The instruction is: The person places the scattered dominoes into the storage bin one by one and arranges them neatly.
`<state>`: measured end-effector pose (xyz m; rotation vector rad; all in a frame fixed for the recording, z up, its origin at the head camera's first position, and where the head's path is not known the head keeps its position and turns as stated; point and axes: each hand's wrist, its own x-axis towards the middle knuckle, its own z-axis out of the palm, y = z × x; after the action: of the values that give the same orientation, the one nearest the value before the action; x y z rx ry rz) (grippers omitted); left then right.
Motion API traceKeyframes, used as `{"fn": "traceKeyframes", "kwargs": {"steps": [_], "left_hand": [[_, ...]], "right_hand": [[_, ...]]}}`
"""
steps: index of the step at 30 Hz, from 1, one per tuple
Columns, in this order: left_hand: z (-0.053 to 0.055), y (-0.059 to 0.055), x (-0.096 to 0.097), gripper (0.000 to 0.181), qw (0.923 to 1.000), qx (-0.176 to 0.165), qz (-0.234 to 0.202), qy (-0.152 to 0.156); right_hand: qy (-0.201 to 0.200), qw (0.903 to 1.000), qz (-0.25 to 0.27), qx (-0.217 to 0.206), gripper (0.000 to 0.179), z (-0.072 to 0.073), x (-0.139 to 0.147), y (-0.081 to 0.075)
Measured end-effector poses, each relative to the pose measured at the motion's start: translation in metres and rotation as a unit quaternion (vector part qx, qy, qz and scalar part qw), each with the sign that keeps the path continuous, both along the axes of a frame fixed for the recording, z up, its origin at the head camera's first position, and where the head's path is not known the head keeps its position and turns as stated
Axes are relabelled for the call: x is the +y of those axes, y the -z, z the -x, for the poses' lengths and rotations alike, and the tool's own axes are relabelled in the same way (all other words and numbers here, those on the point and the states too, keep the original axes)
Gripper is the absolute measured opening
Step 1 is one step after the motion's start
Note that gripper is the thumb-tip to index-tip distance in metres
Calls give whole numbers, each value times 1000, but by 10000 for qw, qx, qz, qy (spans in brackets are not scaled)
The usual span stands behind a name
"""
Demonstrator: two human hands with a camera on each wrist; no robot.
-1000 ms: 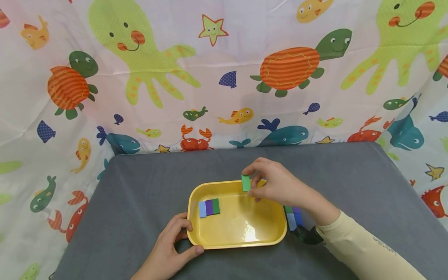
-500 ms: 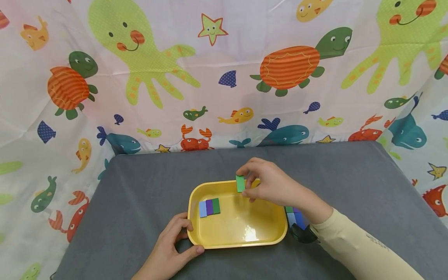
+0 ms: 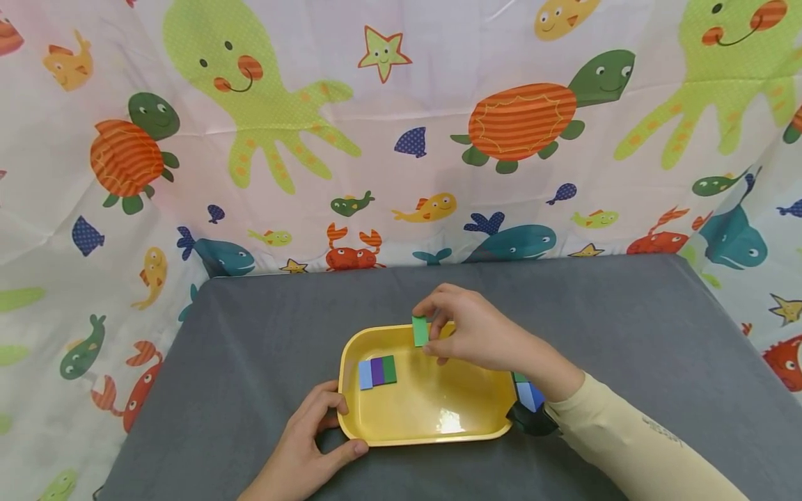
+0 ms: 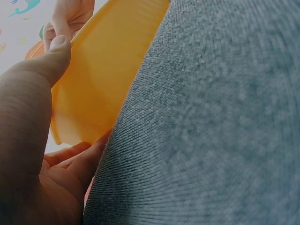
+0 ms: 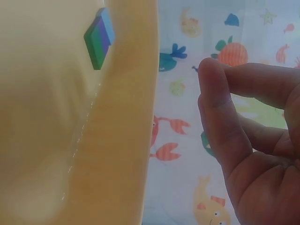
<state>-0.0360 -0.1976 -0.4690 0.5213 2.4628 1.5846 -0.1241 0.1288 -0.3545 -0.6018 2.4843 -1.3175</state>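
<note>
A yellow tray [image 3: 432, 410] lies on the grey cloth, its lower left corner gripped by my left hand [image 3: 307, 431]. In the left wrist view the thumb [image 4: 58, 51] is at the rim, with the fingers along the tray's end. My right hand [image 3: 479, 330] pinches a light green tile [image 3: 420, 332] over the tray's far side; the fingers hide this tile in the right wrist view. Inside the tray, toward the left, a light blue tile [image 3: 365, 374], a purple tile [image 3: 377, 371] and a dark green tile [image 3: 390, 369] sit side by side in a row.
More tiles [image 3: 526, 395] in blue and green lie just outside the tray's right end, partly hidden by the right forearm and its black wrist device [image 3: 532, 419]. Behind the grey-covered table [image 3: 301, 299] hangs a curtain [image 3: 401, 174] printed with sea animals.
My right hand has moved left along the tray's far side, carrying the light green tile. The left hand keeps its grip on the tray, and the row of tiles is unmoved.
</note>
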Motion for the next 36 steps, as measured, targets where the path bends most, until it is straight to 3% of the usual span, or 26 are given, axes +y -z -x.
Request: {"fn": "traceKeyframes", "kwargs": {"steps": [10, 24, 36], "left_hand": [[1, -1, 2, 42, 9991, -411, -67, -9], [1, -4, 3, 42, 9977, -679, 3, -87], [1, 0, 0, 41, 9999, -126, 52, 51]], "right_hand": [[-3, 10000, -77, 24, 44, 0, -8, 0], [-112, 9999, -13, 29, 44, 5, -15, 8], [-163, 9999, 24, -39, 42, 8, -20, 13]]}}
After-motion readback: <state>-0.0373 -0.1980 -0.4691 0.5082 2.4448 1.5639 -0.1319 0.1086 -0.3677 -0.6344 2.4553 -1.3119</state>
